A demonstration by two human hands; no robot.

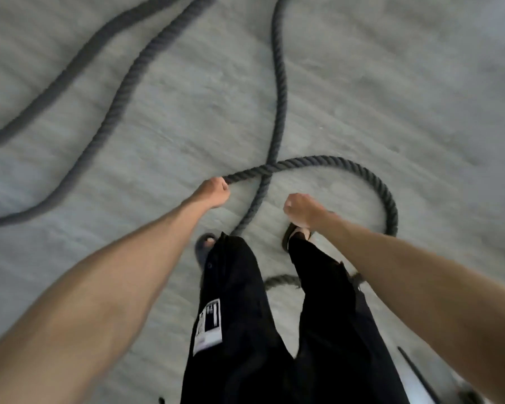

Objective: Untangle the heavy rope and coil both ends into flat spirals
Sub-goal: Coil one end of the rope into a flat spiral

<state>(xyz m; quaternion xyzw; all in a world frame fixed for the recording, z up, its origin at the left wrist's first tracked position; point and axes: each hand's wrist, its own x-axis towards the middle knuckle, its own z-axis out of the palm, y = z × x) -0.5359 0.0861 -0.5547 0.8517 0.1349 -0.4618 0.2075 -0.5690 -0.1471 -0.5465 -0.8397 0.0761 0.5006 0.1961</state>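
Observation:
A thick dark grey twisted rope (280,91) lies in long loose curves across the pale floor. My left hand (215,192) is shut on a lifted stretch of it. From that hand the rope arcs right in a loop (388,196) that curves round behind my right leg, crossing over another strand that runs toward my feet. My right hand (302,209) is a closed fist above my right foot, with no rope visibly in it. Two more strands (111,112) sweep away to the far left. A short piece shows between my legs (282,279).
My legs in black trousers (236,316) and sandalled feet (206,244) stand in the middle, with rope running beside and behind them. A thin dark rod-like object (417,374) lies at the lower right. The pale floor (391,83) stretches all around.

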